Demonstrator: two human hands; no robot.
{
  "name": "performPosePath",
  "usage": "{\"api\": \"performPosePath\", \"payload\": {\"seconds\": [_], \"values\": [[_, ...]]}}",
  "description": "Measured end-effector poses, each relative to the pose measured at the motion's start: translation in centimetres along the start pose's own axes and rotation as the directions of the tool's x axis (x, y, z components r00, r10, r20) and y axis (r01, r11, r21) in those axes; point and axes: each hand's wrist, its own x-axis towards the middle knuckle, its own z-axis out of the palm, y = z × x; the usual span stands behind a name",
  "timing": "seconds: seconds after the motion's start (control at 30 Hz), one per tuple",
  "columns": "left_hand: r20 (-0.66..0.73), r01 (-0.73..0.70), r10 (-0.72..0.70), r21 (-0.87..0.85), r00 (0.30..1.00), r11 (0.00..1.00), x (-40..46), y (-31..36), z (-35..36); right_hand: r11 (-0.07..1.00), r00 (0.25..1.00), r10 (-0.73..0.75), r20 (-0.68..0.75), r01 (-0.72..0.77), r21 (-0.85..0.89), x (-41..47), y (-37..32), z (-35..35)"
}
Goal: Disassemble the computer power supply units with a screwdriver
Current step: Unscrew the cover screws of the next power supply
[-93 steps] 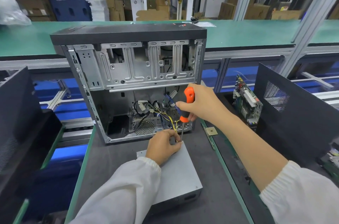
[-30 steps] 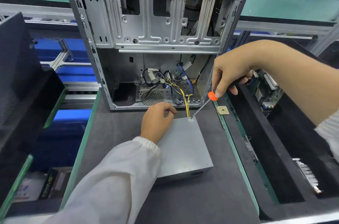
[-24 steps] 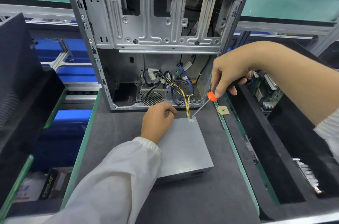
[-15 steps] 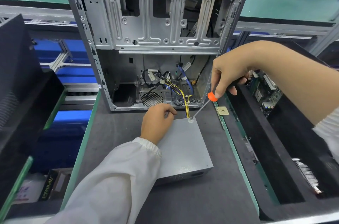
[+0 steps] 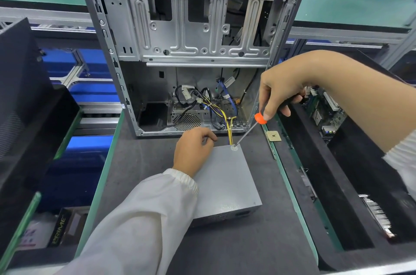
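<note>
Nearest you, your white sleeve runs up across the dark grey desk to the power supply, a flat grey metal box lying on the desk in front of the open computer case. Your left hand rests on the far left corner of that box, fingers curled loosely at its edge; you cannot tell from here whether they pinch anything. At the far right corner of the box, the tip of the screwdriver sits on a round spot on the top plate. The thin shaft leans up and to the right to an orange collar, and your right hand grips the dark handle above it, fingers and thumb wrapped round it. A bundle of yellow and black wires leaves the far edge of the box, between your two hands, and runs into the bottom of the case. Just right of the screwdriver, a small square chip lies on the green edge of the desk. Further right, a black tray holds a circuit board at its far end. The case stands upright with its side off, bare metal bays above and loose cables below. Behind it runs a green conveyor belt.
</note>
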Motion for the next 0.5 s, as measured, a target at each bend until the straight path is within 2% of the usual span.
{"api": "performPosePath", "payload": {"seconds": [0.5], "values": [[-0.008, -0.009, 0.009, 0.018, 1.0, 1.0, 0.02, -0.05, 0.04, 1.0, 1.0, -0.006, -0.004, 0.006, -0.023, -0.01, -0.21, -0.06]]}}
